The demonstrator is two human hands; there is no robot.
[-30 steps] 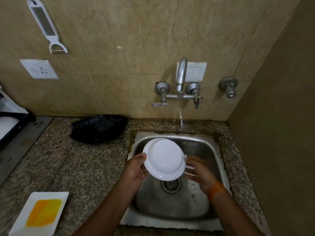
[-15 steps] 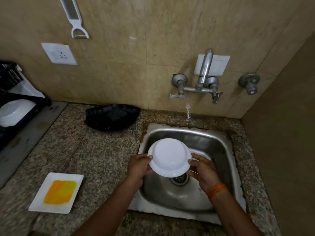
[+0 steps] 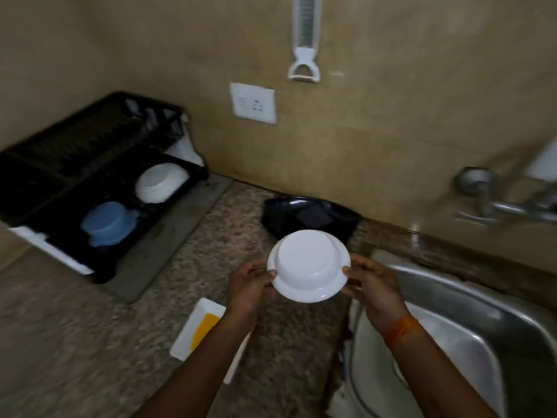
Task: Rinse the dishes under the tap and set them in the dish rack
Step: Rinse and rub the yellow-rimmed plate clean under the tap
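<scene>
A white bowl [image 3: 309, 264] is held upside down above the granite counter, just left of the steel sink [image 3: 470, 315]. My left hand [image 3: 250, 285] grips its left rim and my right hand [image 3: 372, 285] grips its right rim. The black dish rack [image 3: 90, 164] stands at the back left of the counter. Inside it lie a white bowl [image 3: 161, 182] and a blue bowl [image 3: 105, 223], both upside down. The tap [image 3: 512, 203] is at the right edge, blurred.
A white square plate [image 3: 196, 327] with a yellow smear lies on the counter under my left forearm. A black tray [image 3: 310, 217] sits against the wall behind the bowl. On the wall hang a white peeler [image 3: 304, 40] and a socket [image 3: 253, 103].
The view has swung left, bringing the dish rack into sight. Both hands have carried the white bowl out of the sink to above the counter.
</scene>
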